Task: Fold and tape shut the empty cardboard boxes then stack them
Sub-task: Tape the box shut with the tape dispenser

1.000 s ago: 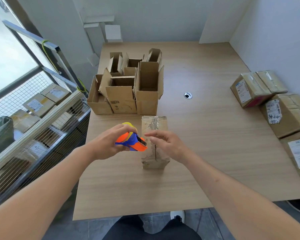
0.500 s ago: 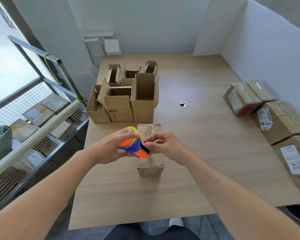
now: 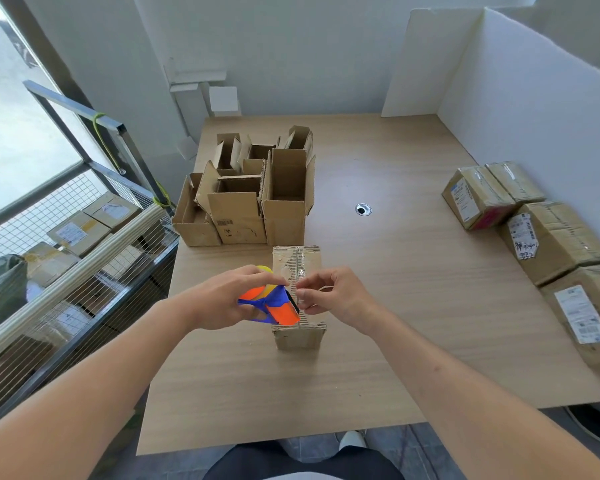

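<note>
A narrow cardboard box (image 3: 297, 336) stands on the wooden table (image 3: 413, 306) right in front of me, its top flaps folded shut with a seam down the middle. My left hand (image 3: 219, 299) grips an orange and blue tape dispenser (image 3: 274, 304) just above the box's left side. My right hand (image 3: 333, 296) pinches the clear tape end at the dispenser's blade, over the box top. Several open empty boxes (image 3: 246, 199) cluster at the table's back left.
Taped boxes with labels (image 3: 534, 230) lie along the table's right edge beside a white partition (image 3: 520, 109). A round cable hole (image 3: 363, 209) sits mid-table. More parcels rest on a wire shelf (image 3: 70, 244) at the left, below a window.
My right hand has closed its fingers onto the tape end at the dispenser's blade. The view has tilted up a little; the box has not moved.
</note>
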